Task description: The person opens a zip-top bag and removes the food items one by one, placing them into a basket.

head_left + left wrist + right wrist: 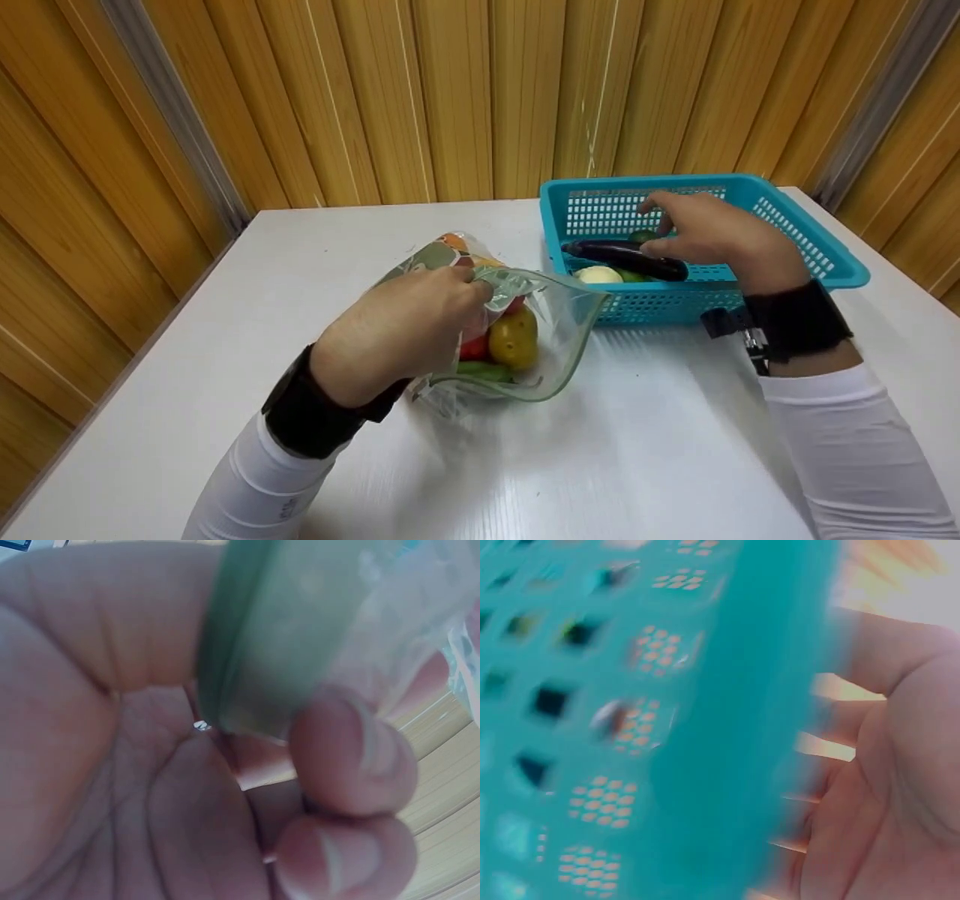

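Observation:
My left hand (409,326) grips the rim of a clear zip bag (574,307) with a green zip edge; in the left wrist view the green zip strip (247,637) runs between thumb and fingers. Inside the bag are a yellow-brown potato (515,339), something red (474,347) and a long green vegetable (484,370). Above the blue-green basket (645,306), my right hand (701,225) hovers with thumb and fingers spread apart. Below it lies a dark purple eggplant (622,256). In the right wrist view the basket's rim (772,690) hides the fingertips.
Beside the eggplant in the basket sit a round whitish vegetable (598,275) and a dark green item (643,236). The basket stands at the back right of the white table (285,277). Wood-patterned panels (450,97) rise behind the table.

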{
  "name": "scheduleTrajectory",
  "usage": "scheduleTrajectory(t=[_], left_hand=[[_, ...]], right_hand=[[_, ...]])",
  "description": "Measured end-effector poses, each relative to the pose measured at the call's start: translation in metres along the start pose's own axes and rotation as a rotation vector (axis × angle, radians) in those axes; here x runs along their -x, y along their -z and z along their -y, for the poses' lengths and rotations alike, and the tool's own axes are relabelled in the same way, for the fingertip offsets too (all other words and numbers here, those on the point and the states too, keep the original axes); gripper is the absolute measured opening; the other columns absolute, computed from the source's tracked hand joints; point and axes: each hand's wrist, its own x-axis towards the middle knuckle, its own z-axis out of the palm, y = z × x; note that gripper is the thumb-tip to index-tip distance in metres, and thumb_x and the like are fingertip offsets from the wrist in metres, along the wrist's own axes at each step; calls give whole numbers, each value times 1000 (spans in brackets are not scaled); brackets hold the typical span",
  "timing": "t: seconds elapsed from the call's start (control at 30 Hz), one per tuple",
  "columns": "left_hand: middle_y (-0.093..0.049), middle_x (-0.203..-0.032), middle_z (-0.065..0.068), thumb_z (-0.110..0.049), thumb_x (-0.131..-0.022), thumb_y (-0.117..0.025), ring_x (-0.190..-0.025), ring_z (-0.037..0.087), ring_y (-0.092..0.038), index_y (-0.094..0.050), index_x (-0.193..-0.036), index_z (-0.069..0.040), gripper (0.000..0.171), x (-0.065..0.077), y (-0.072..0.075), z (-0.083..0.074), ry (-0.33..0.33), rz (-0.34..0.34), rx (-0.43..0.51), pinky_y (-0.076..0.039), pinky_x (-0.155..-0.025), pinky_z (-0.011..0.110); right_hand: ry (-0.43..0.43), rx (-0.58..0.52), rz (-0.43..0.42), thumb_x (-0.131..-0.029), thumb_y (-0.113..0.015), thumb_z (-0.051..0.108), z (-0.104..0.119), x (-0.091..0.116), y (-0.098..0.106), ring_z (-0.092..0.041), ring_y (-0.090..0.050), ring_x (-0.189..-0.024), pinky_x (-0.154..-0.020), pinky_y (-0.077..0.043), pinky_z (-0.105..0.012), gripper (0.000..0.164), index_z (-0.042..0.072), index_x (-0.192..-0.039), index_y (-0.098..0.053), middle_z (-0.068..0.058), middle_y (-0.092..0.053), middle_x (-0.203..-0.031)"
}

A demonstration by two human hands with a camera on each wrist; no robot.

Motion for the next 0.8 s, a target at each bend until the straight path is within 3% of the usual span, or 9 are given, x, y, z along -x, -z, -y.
scheduleTrajectory(t=[0.23,0.47,0.6,0.8], left_hand=[[-64,-109,12,9,-78,-70,-85,23,-61,-70,-109,-6,35,0,0,0,2,-2,2,-58,-74,34],[-63,-90,7,14,-75,-63,-79,20,-58,-67,-86,-6,24,1,-2,1,-53,-54,13,-52,-60,30],[-64,-98,10,12,-77,-67,-79,21,-60,-68,-96,-5,26,2,-1,0,-28,-39,7,-55,-65,33],[-64,-107,12,8,-78,-71,-81,22,-62,-68,-110,-5,34,2,0,-1,1,-14,-18,-59,-72,35]], right_hand=[[143,13,-62,-96,-65,25,43,24,10,-32,-64,-104,-86,-55,-53,49,12,-141,-48,-19,-67,-121],[295,26,-145,-94,-69,21,75,47,7,-21,-66,-90,-78,-59,-41,40,14,-132,-58,-8,-72,-107],[387,36,-136,-93,-70,21,94,56,2,-17,-66,-91,-78,-59,-39,38,16,-130,-61,-2,-72,-106],[636,59,-183,-93,-69,17,113,68,-5,-12,-68,-87,-75,-59,-32,28,15,-121,-66,3,-71,-107]])
